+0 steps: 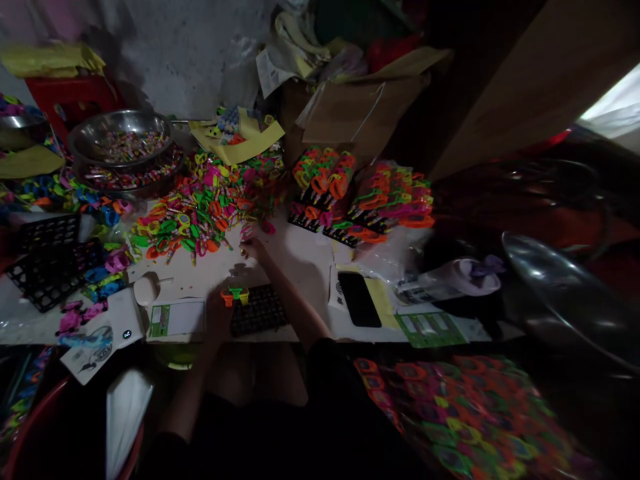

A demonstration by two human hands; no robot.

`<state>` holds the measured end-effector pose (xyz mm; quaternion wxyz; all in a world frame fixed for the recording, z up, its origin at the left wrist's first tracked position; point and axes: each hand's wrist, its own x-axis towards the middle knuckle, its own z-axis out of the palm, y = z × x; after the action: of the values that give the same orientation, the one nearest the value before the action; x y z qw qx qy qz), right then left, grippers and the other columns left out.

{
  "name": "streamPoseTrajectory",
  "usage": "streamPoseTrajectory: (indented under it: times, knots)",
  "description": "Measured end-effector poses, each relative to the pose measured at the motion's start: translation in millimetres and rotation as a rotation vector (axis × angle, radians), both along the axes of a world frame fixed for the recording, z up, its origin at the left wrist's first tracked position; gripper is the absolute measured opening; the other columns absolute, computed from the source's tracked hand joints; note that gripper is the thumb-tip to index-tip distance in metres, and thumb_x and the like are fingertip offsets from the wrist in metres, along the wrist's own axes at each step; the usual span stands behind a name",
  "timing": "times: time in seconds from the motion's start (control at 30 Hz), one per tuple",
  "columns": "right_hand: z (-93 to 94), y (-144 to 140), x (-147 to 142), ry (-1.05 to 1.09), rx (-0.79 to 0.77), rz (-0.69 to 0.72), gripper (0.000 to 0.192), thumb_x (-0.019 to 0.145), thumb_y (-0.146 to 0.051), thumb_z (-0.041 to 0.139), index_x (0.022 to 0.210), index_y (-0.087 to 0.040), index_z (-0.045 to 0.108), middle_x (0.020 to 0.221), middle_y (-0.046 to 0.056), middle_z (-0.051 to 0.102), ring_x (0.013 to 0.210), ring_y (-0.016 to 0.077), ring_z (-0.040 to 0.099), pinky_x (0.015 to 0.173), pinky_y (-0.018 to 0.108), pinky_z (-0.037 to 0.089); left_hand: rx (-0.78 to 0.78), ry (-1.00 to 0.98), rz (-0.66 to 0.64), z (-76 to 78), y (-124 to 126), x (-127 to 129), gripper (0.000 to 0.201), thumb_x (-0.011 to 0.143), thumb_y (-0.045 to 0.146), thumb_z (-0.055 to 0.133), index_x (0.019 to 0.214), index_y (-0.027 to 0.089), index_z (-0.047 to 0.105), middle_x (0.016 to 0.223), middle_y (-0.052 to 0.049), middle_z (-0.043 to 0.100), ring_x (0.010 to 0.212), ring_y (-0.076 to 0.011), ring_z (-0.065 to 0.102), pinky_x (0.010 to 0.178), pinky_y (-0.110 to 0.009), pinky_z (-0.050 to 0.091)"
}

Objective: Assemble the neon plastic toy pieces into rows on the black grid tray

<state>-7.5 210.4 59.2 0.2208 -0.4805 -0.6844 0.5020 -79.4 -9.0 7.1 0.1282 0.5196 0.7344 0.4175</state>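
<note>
My right hand (253, 251) reaches to the near right edge of a heap of small bright plastic toy watches (200, 207). Its fingers are drawn together by a pink piece (246, 231), and what they pinch is too small and dark to make out. Lower down, my left hand (219, 309) rests at the left side of a black tray with holes (260, 310). A few orange, green and yellow toy watches (235, 295) stand at that tray's far left corner. Shadow hides the left fingers.
Filled black trays of toy watches (390, 197) stand at the back right before a cardboard box (360, 110). Steel bowls (120, 120) hold small pieces at the back left. A phone (359, 299) lies right of my arm; a red bucket (35, 427) is below the table.
</note>
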Motion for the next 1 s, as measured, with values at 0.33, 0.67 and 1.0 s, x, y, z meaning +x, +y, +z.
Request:
streamPoseTrajectory:
  times: [0.33,0.67,1.0]
  knots:
    - [-25.1,-95.5,91.1,0.214,-0.045,0.055,0.026,0.066,-0.039,0.071,0.077,-0.017,0.062,0.082,0.002,0.068,0.078,0.0135,0.062,0.082,0.028,0.052,0.042,0.104,-0.011,-4.3,6.8,-0.1,0.019,0.082,0.013,0.055,0.095,0.019,0.067,0.095,-0.007,0.072,0.099,-0.0228,0.066,0.096,-0.037,0.049]
    - [-32.7,-113.8,80.3,0.081,0.119,0.138,0.016,0.081,-0.033,0.064,0.085,-0.018,0.067,0.091,0.009,0.07,0.084,0.0163,0.063,0.082,0.028,0.052,0.004,0.076,0.019,-4.5,13.1,-3.2,0.015,0.08,0.016,0.055,0.089,0.016,0.068,0.089,-0.006,0.073,0.087,-0.021,0.068,0.083,-0.033,0.052]
    - [-28.9,-112.4,63.6,-0.207,0.341,0.351,0.038,0.088,-0.033,0.056,0.123,-0.023,0.065,0.126,0.006,0.064,0.116,0.0221,0.059,0.101,0.032,0.047,0.0,0.069,0.038,-1.9,12.3,0.2,0.015,0.078,0.014,0.059,0.09,0.016,0.068,0.092,-0.006,0.073,0.091,-0.0227,0.068,0.089,-0.036,0.052]
